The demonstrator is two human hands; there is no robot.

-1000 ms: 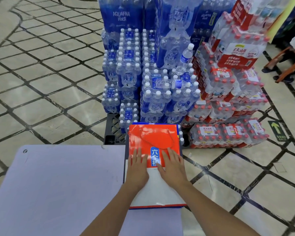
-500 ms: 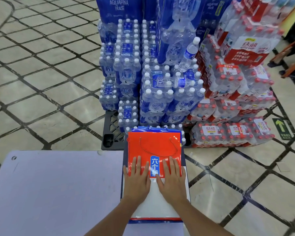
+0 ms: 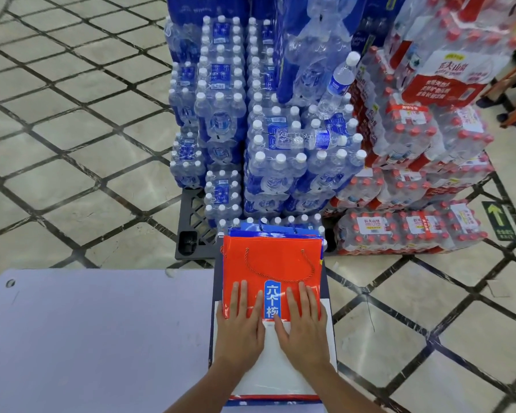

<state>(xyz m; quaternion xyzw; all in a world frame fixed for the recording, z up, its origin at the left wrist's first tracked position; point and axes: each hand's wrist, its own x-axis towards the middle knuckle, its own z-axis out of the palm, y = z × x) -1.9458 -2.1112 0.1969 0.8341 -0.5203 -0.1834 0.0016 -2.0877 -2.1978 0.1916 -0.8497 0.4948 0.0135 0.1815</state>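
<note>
Both hands flat, fingers straight: left hand (image 3: 241, 326) and right hand (image 3: 304, 324) press the flattened orange-and-white paper gift bag (image 3: 268, 263) on the pale lilac tabletop (image 3: 102, 338); shrink-wrapped bottled-water packs (image 3: 280, 162) stacked just beyond the bag.

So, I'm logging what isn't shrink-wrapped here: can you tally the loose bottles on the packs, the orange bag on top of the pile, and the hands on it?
Loose bottles: 2, the leaning bottle and the lying bottle
Top orange bag: 1
Hands: 2, the left hand and the right hand, both flat on the bag
Total: 5
</note>
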